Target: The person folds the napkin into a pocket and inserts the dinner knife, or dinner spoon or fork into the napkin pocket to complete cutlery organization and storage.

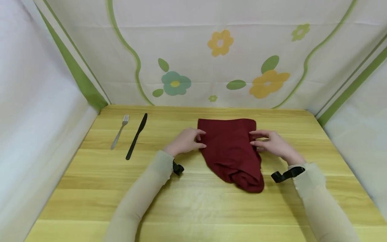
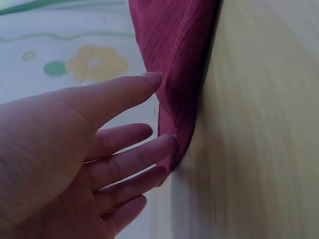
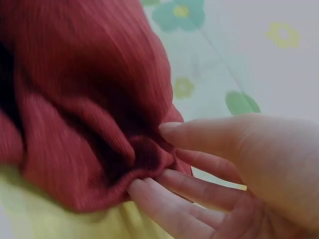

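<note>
A dark red cloth (image 1: pixel 228 144) lies on the wooden table, flat along its far edge and bunched into folds at the near right. At its left edge is my left hand (image 1: pixel 188 141), thumb and fingers spread apart; in the left wrist view the fingertips (image 2: pixel 169 142) touch the raised cloth border. On the opposite side, my right hand (image 1: pixel 273 144) meets the right edge. Close up in the right wrist view, the thumb (image 3: pixel 199 134) rests against the cloth (image 3: pixel 89 99) and the fingertips sit at its lower rim, with a gap between thumb and fingers.
To the left on the table (image 1: pixel 181 208) lie a fork (image 1: pixel 120 131) with a grey handle and a black knife (image 1: pixel 137 136), side by side. A white curtain (image 1: pixel 193 60) with printed flowers stands behind the table, and white cloth walls flank both sides.
</note>
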### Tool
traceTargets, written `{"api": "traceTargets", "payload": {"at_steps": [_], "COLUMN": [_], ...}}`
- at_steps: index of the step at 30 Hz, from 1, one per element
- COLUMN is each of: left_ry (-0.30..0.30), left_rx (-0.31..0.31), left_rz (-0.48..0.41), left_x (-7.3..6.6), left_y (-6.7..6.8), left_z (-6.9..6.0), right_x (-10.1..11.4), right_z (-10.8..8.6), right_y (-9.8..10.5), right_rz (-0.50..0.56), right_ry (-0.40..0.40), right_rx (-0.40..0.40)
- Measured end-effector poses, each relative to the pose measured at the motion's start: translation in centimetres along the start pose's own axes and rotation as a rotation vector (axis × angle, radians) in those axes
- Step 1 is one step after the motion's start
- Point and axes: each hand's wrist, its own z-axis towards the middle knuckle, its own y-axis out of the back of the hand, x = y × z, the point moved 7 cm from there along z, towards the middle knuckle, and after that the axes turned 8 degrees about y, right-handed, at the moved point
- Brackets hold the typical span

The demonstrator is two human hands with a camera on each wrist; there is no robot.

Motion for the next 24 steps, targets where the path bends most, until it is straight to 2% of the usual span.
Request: {"api": "traceTargets", "payload": {"at_steps": [4, 8, 12, 15, 20, 24], "left_ry": [0.043, 0.051, 0.047, 0.062, 0.097, 0.098], "left_rx": [-0.036, -0.087, -0.129, -0.126, -0.094, -0.101], "left_rz": [-0.041, -0.049, -0.051, -0.031, -0.012, -0.028], "left_x": [1.7, 2.7, 3.1, 3.5, 3.9, 3.7], "left_y": [1.2, 2.0, 2.6, 2.6, 2.2, 2.3], "left_z": [-0.9, -0.7, 0.6, 1.7, 3.2, 3.7], "right_x": [0.9, 1.0, 0.7, 0.1, -0.9, -0.9], "right_z": [0.5, 1.2, 2.3, 3.6, 5.6, 6.2], "right_y": [-1.5, -0.5, 1.5, 2.1, 1.6, 1.2], "right_rz": [0.021, -0.031, -0.179, -0.289, -0.327, -0.346], "right_ry": [0.033, 0.053, 0.058, 0.063, 0.068, 0.07], "right_rx": [0.039, -0.038, -0.131, -0.133, -0.082, -0.081]}}
